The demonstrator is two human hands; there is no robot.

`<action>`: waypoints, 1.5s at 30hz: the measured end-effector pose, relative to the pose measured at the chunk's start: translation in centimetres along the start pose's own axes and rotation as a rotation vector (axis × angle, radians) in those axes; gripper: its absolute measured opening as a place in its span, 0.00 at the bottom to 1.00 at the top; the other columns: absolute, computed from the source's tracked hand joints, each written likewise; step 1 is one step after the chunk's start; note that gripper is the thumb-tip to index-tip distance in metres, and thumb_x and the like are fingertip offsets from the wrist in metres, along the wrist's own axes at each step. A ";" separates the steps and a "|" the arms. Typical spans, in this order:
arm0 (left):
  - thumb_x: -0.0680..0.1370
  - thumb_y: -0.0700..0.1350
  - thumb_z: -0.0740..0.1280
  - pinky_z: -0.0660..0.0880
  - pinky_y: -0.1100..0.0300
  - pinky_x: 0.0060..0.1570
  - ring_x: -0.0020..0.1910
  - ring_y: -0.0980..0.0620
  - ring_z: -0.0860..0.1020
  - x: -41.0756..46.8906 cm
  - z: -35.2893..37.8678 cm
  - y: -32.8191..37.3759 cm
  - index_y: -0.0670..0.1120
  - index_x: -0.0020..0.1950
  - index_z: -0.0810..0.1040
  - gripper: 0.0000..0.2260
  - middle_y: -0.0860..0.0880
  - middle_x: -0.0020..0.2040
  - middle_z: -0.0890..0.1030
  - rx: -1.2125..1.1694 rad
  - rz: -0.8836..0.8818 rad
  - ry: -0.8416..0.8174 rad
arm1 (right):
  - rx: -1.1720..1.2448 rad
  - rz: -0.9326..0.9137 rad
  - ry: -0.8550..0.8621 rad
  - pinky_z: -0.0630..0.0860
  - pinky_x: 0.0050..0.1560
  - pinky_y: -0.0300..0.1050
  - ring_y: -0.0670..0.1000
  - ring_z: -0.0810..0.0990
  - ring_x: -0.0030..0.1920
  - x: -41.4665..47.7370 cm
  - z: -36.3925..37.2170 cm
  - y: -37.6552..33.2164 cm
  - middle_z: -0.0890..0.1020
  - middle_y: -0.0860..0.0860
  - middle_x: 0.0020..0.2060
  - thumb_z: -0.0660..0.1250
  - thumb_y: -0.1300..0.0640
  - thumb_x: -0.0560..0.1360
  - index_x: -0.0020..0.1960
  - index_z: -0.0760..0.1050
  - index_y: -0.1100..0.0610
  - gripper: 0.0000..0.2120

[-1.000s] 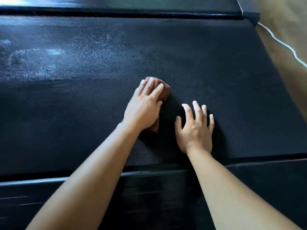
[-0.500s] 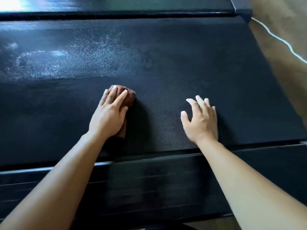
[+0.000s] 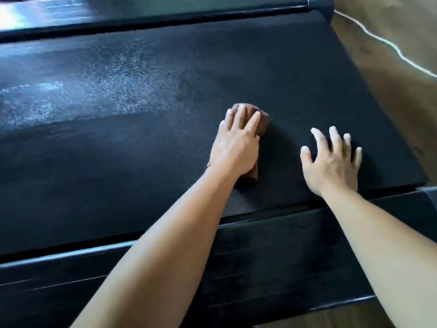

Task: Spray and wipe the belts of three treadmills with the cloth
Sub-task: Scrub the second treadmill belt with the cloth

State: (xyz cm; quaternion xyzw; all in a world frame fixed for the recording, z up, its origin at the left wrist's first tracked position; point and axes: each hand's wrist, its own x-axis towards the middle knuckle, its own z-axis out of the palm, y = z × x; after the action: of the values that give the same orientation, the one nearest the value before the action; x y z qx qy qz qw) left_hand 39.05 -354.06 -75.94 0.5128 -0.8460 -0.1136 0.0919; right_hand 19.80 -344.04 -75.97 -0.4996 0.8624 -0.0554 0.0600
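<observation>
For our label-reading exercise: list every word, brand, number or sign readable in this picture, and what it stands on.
None: no text shows on the black textured treadmill belt, the glossy black side rail, the crumpled brown cloth under the left hand, the bare right hand or the brown floor.

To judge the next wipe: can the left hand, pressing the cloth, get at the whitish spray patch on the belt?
Probably yes. The left hand presses the cloth near the spray patch, and only bare belt lies between them; nothing blocks the way.
</observation>
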 end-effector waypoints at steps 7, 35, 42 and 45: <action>0.79 0.54 0.57 0.56 0.47 0.78 0.79 0.40 0.58 -9.1 -1.0 -1.5 0.52 0.77 0.67 0.25 0.44 0.79 0.62 -0.091 0.069 -0.004 | -0.008 -0.003 0.029 0.43 0.76 0.64 0.58 0.47 0.79 0.3 0.6 0.0 0.51 0.51 0.79 0.51 0.39 0.80 0.77 0.54 0.41 0.27; 0.79 0.55 0.56 0.57 0.48 0.77 0.78 0.41 0.60 -7.0 -0.2 1.3 0.52 0.75 0.70 0.25 0.45 0.78 0.64 -0.122 0.115 -0.011 | -0.048 -0.019 -0.014 0.42 0.76 0.64 0.58 0.43 0.79 0.4 0.4 0.2 0.46 0.50 0.80 0.46 0.37 0.81 0.78 0.43 0.35 0.28; 0.81 0.49 0.63 0.48 0.54 0.79 0.80 0.41 0.53 -4.4 -1.8 -3.1 0.52 0.78 0.65 0.24 0.44 0.81 0.58 -0.120 -0.244 0.122 | -0.039 -0.029 -0.017 0.40 0.76 0.64 0.58 0.43 0.79 0.6 0.5 0.2 0.47 0.51 0.81 0.47 0.36 0.80 0.78 0.48 0.34 0.26; 0.82 0.49 0.61 0.46 0.53 0.79 0.80 0.41 0.52 -0.5 -1.6 -2.2 0.51 0.79 0.63 0.25 0.43 0.81 0.56 -0.089 -0.299 0.149 | -0.043 -0.025 -0.017 0.40 0.76 0.64 0.58 0.42 0.79 0.6 0.6 0.2 0.47 0.50 0.81 0.46 0.36 0.80 0.78 0.47 0.34 0.27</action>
State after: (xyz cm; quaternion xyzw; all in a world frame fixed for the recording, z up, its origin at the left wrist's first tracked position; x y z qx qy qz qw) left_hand 41.59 -354.81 -75.08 0.6356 -0.7451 -0.1248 0.1591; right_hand 19.39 -344.49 -76.64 -0.5121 0.8564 -0.0334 0.0559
